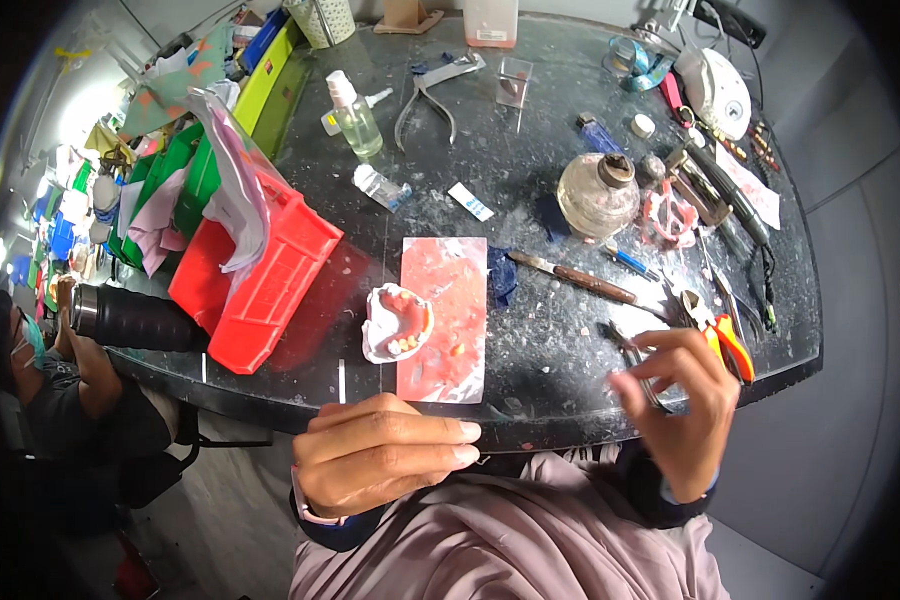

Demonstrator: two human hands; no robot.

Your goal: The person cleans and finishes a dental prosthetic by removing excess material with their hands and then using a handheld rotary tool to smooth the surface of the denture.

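One dental cast [398,324] beyond both hands [378,456].

Mauve garment [530,535], loose w/ many folds; dk cuffs [342,535], L & R; thin lt-pink band [308,511] (L side, nr cuff)

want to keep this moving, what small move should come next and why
Probably close the right hand on the metal tool, seemingly pliers, beside its thumb: its fingers are curled but parted there, while the left hand, pinched together, seems to hold a thin wire-like piece.
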